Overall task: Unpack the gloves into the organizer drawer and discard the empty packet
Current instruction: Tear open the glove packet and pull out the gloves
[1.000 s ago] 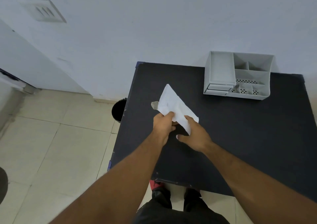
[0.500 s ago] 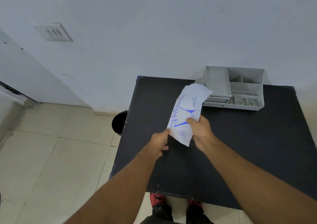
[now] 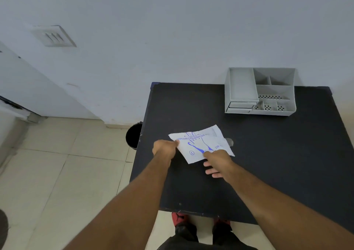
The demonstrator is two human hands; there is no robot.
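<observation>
Plain indoor rm, prob. home/utility: white wall [image 3: 172, 29] w/ vent [image 3: 54, 36], tiled floor [image 3: 63, 173], black table [image 3: 268, 163] sitting against it.

The black worktop [image 3: 268, 154] runs off the right edge. It hides most of the black round bin [image 3: 134, 136] at its left side. On the white paper glove packet [image 3: 203, 144] the small blue print is partly blurred. A grey flap [image 3: 229, 142] pokes from behind the packet; what it is cannot be told. Both forearms are cut off by the bottom edge.
</observation>
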